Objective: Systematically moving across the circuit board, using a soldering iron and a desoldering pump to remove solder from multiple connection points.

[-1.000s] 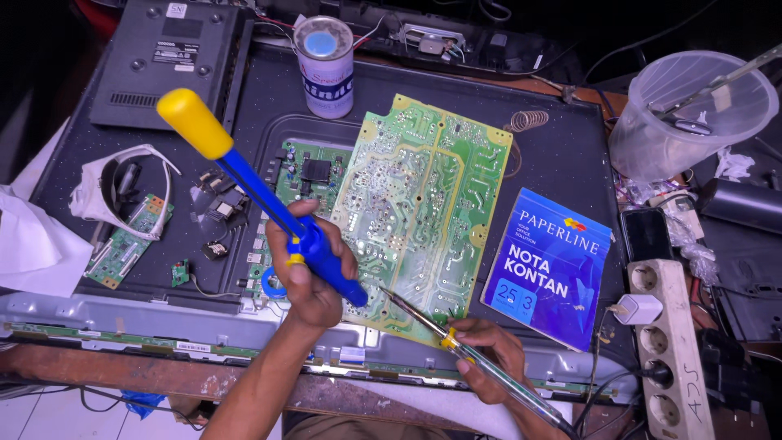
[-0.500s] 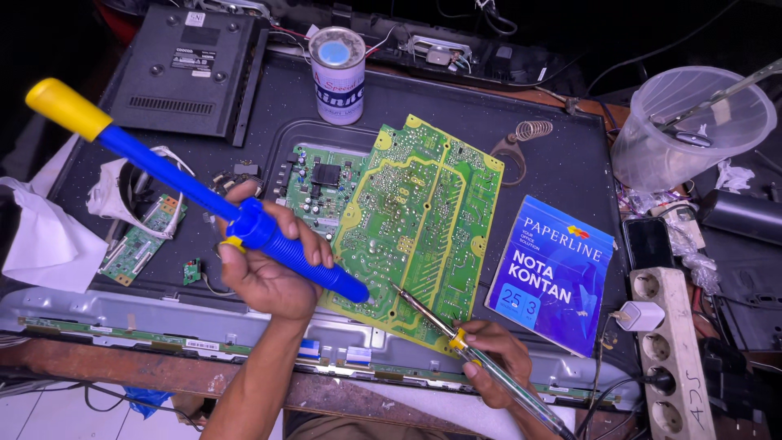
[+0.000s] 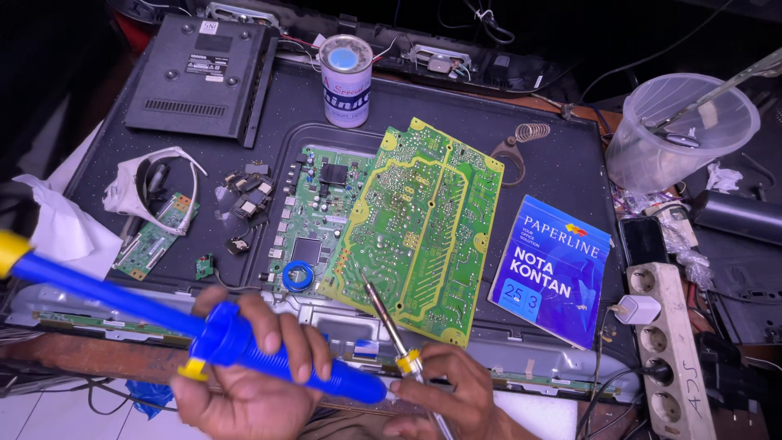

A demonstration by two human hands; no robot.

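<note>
My left hand (image 3: 248, 383) grips a blue desoldering pump (image 3: 155, 314) with a yellow plunger end, lying almost level at the lower left, its nozzle close to my right hand. My right hand (image 3: 452, 395) holds a soldering iron (image 3: 391, 330) whose tip rests at the lower left edge of a yellow-green circuit board (image 3: 423, 228). That board lies solder side up, partly over a darker green board (image 3: 314, 216), on the black back panel of a flat screen (image 3: 538, 171).
A small tin can (image 3: 345, 80) and a black cover (image 3: 204, 77) sit at the back. A blue notepad (image 3: 554, 273), a white power strip (image 3: 672, 350) and a clear plastic cup (image 3: 680, 130) lie right. Small parts, a narrow board (image 3: 155, 236) and white cloth lie left.
My left hand has pulled the pump down and back from the board, swinging it from steep to nearly level. The iron stays at the board's lower edge.
</note>
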